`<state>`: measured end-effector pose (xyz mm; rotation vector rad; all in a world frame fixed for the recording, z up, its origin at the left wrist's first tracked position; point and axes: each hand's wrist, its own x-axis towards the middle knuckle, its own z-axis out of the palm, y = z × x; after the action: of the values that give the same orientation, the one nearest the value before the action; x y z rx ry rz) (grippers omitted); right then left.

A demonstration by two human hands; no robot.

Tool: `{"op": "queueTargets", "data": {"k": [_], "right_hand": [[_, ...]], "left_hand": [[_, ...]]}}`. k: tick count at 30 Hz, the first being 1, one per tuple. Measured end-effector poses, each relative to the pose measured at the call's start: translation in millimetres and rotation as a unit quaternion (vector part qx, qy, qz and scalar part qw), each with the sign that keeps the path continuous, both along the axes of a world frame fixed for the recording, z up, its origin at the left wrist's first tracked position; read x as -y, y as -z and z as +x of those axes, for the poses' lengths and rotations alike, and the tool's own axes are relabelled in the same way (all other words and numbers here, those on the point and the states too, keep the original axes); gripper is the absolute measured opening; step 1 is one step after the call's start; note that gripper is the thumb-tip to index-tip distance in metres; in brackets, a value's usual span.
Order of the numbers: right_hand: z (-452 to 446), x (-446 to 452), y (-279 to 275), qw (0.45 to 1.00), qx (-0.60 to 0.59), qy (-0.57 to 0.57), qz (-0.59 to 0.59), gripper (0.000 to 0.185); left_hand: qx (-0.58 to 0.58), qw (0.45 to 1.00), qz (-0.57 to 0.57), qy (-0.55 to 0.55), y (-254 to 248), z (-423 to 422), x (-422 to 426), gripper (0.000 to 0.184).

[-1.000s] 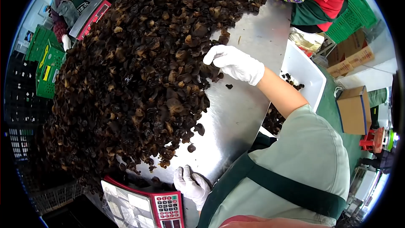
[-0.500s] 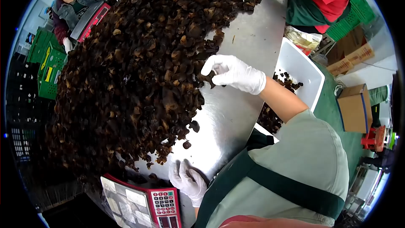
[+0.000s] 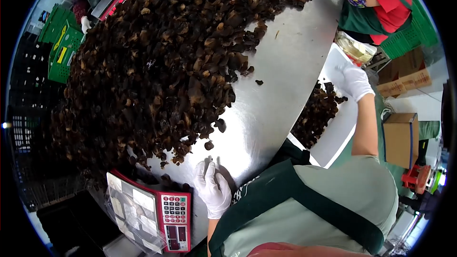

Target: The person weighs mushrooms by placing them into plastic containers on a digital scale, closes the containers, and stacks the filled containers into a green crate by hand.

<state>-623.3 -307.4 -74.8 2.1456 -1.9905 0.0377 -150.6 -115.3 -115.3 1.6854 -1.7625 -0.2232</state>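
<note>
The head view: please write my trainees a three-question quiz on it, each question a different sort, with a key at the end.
1. Fill the gap: The dark pile lies on a shiny ____ table.
2. Multiple choice: What colour is the casing around the keys of the scale nearest the left hand?
A) blue
B) red
C) yellow
3. True or false: The right hand is resting on the dark pile.

Key:
1. metal
2. B
3. False; it is at the white tub, away from the pile.
</note>
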Motion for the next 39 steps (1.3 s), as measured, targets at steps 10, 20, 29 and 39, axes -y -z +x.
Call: {"op": "queueTargets", "data": {"k": [10, 20, 29, 39], "right_hand": [[285.8, 106.7, 4.4, 0.859, 0.311, -0.400, 0.076, 0.023], [294.5, 136.4, -1.5, 0.709, 0.616, -0.177, 0.294, 0.033], [150.8, 78.0, -31.0, 0.678, 0.661, -0.093, 0.308, 0.025], [147.4, 23.9, -43.9, 0.924, 0.257, -0.177, 0.223, 0.062]], "left_hand": [[0.037, 0.999, -0.008, -0.035, -2.5, 0.7, -13.3, 0.044], [-0.057, 0.997, -0.003, -0.056, 12.7, 3.0, -18.3, 0.046], [0.013, 0.998, 0.037, -0.049, 7.1, 0.6, -10.5, 0.038], [0.059, 0.998, 0.007, -0.035, 11.6, 0.1, -3.1, 0.039]]}}
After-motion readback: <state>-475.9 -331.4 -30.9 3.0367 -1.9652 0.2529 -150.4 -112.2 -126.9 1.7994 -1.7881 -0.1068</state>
